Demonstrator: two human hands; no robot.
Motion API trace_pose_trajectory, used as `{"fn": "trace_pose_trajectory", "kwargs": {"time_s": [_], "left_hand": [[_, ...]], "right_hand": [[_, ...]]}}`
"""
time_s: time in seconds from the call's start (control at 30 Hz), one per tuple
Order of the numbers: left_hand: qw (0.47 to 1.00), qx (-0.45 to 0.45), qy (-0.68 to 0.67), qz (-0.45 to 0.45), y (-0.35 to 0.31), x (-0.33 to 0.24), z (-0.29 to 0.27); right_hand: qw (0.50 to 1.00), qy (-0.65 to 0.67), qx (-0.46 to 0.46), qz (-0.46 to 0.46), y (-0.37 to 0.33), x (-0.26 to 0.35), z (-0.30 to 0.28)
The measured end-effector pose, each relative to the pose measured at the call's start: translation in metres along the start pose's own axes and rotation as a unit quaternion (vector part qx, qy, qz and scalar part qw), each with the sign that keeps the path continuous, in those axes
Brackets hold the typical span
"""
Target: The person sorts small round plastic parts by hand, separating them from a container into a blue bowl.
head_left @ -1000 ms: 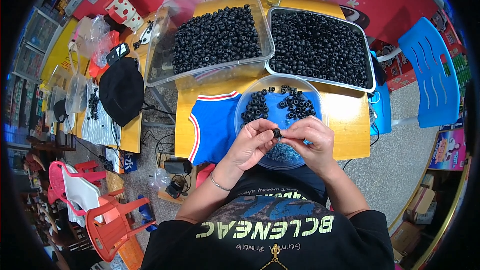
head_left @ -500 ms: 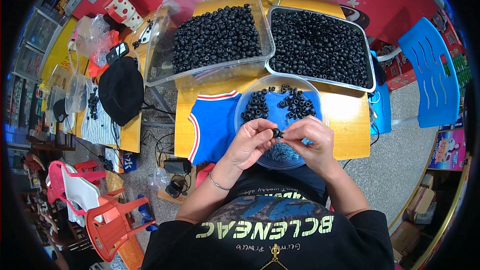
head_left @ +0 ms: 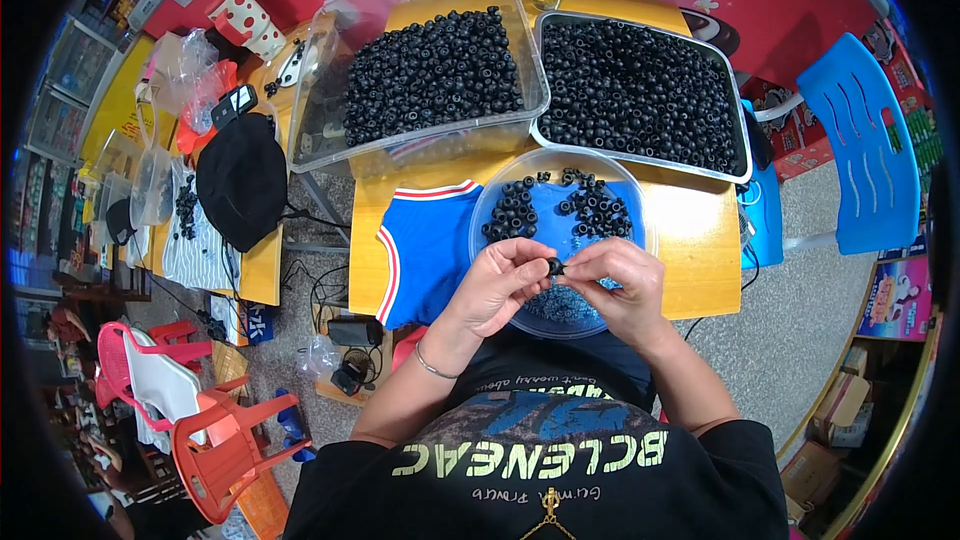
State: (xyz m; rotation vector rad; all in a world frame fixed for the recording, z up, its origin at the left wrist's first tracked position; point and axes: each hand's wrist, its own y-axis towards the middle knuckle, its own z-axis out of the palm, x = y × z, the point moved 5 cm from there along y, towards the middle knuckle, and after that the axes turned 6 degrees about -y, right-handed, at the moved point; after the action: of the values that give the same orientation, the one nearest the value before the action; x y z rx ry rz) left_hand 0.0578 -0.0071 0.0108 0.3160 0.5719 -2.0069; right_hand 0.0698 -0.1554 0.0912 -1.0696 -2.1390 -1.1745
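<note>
I pinch a small black bead [head_left: 554, 266] between the fingertips of my left hand [head_left: 503, 285] and my right hand [head_left: 618, 283] — both hands closed on it, meeting just above the near rim of a round clear bowl [head_left: 488, 206]. The bowl sits on a blue cloth [head_left: 430, 245] on the yellow table [head_left: 700, 260] and holds two loose heaps of black beads [head_left: 560, 210] — well apart from my fingers. Beyond it stand two large trays, a clear tub [head_left: 320, 110] on the left and a grey tray [head_left: 738, 155] on the right, both full of the same beads. A blue chair [head_left: 862, 170] stands to my right.
</note>
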Motion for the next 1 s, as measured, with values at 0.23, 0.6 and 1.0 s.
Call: {"fn": "trace_pose_trajectory", "kwargs": {"time_s": [0.23, 0.6, 1.0], "left_hand": [[0.999, -0.007, -0.028, -0.013, 0.002, 0.005, -0.002], [0.999, -0.026, -0.007, -0.020, 0.001, 0.003, -0.001], [0.999, -0.023, 0.048, 0.009, 0.000, -0.002, 0.000]], "right_hand": [[1.000, 0.012, -0.016, 0.014, -0.001, -0.002, 0.004], [0.999, 0.019, -0.037, -0.007, -0.008, -0.015, 0.010], [1.000, 0.021, -0.017, -0.012, -0.010, -0.019, 0.011]]}}
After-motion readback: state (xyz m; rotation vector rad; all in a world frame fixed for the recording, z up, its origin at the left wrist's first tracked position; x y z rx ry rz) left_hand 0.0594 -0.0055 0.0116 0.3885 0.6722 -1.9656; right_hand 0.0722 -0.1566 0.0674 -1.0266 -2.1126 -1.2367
